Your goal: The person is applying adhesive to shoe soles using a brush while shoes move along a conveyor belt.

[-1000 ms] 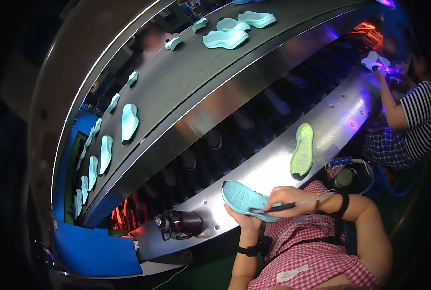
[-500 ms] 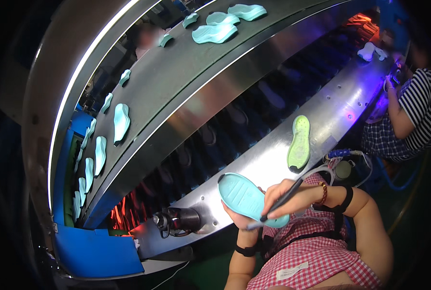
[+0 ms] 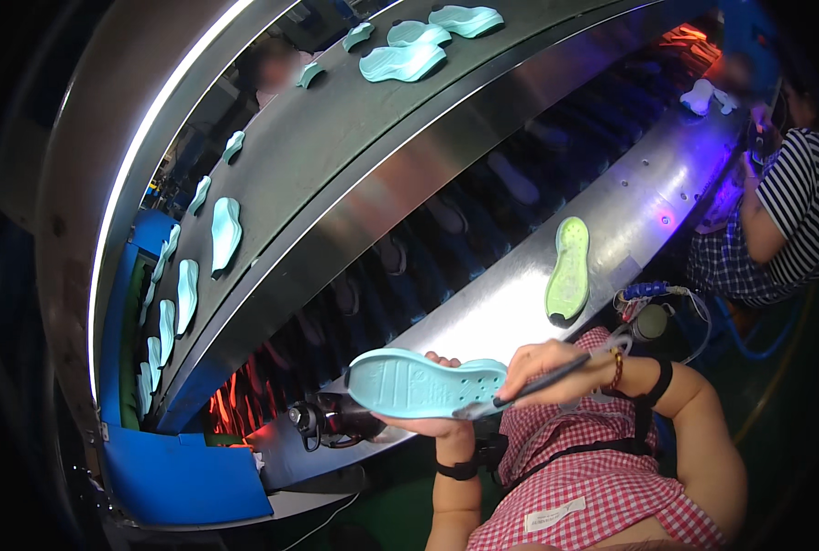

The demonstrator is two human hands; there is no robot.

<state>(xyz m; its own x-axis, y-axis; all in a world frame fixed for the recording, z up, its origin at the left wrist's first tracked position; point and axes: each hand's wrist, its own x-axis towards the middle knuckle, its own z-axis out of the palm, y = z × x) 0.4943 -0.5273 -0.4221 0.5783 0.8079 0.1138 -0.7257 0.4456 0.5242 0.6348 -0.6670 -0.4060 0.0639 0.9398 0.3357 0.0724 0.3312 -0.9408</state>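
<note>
Left hand (image 3: 432, 424) cupped the light-blue shoe sole (image 3: 425, 386) from beneath, fingers curled up over its far edge, tread side facing up. The sole sat in front of the chest, just off the near edge of the steel ledge (image 3: 520, 294); its long axis ran left to right, toe end left.

Right hand (image 3: 552, 367) was closed around a thin dark pen-like tool (image 3: 533, 386), tip resting at the sole's right end. So the right hand lay nearer that end, and the rest of the sole stretched leftward from the tip.

Counts:
- held sole: one
- green sole (image 3: 568, 268) lying on the ledge: one
- light-blue soles on the upper conveyor (image 3: 336, 138): roughly a dozen; the far-left ones overlapped, so the count is unsure
- co-worker in a striped shirt (image 3: 795, 220), at right: one
</note>
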